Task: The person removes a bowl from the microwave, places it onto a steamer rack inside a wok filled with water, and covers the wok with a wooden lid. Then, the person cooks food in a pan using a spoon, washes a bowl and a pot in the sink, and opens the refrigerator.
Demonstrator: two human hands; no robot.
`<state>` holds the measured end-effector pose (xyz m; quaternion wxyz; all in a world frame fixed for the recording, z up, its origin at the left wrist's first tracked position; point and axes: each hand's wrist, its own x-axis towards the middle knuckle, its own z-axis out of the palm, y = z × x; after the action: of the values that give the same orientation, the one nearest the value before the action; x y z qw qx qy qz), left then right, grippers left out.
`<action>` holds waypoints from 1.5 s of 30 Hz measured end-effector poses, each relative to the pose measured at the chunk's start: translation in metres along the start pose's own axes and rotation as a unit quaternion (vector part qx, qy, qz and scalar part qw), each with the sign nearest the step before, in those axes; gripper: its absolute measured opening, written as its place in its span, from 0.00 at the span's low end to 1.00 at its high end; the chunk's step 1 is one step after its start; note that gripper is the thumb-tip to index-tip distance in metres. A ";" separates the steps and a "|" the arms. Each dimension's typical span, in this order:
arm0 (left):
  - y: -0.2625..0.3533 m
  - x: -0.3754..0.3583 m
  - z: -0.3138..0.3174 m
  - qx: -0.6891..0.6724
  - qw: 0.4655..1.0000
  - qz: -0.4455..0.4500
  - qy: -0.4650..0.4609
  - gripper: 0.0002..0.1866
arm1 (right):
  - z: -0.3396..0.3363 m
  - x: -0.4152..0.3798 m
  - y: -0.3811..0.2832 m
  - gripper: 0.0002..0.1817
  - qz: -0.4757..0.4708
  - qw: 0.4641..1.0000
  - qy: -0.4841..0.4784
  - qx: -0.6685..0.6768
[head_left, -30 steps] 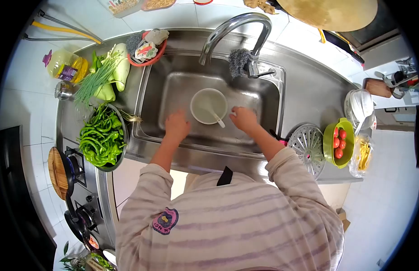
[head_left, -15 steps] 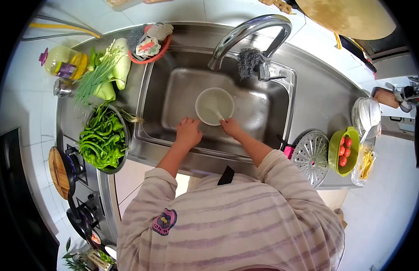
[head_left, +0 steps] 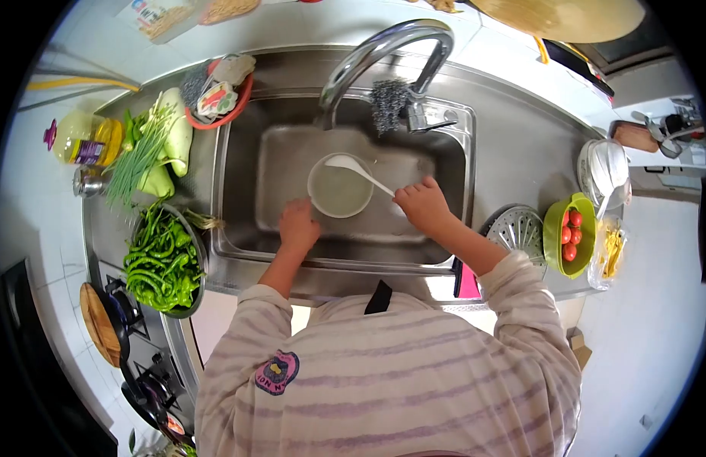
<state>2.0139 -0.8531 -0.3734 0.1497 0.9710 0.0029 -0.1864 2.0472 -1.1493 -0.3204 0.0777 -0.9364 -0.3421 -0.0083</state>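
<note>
Bright light, glints on chrome faucet [head_left: 368, 50], shadowed back of sink [head_left: 284, 160], slight blur, fisheye-curved edges, black corners

Stainless counter [head_left: 513, 152] runs along a white-tiled back wall [head_left: 292, 30], grout lines visible. Steel sink [head_left: 281, 152] set into the middle, chrome faucet [head_left: 383, 38] at its back edge. Left wall [head_left: 41, 221] also white tile; yellow pipe [head_left: 83, 82] near the counter's back left corner. Steel hob [head_left: 143, 352] at the left end. Pale pinkish cabinet front [head_left: 212, 316] below the front edge, left side. Dark panel [head_left: 56, 373] far left, type unclear. Dark-framed opening [head_left: 627, 49] beyond the back right; can't tell if window. White surface [head_left: 650, 305] off the right end: floor or wall, can't tell. Light's whitish, glinting on the steel.
</note>
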 end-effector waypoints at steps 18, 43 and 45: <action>-0.048 0.098 -0.121 -0.065 0.885 0.032 0.461 0.34 | -0.036 -0.156 0.069 0.12 0.489 0.436 0.359 0.665; -0.029 0.085 -0.188 -0.193 0.847 0.047 0.493 0.17 | -0.049 -0.057 0.070 0.08 0.396 0.836 0.250 0.286; -0.012 0.064 -0.135 -0.155 0.856 0.130 0.475 0.23 | -0.036 -0.013 0.017 0.10 0.406 0.705 0.147 0.563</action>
<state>2.1218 -0.8051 -0.2805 0.3014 0.8972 -0.0235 0.3219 2.0501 -1.1760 -0.2880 0.6356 -0.7538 0.1463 0.0804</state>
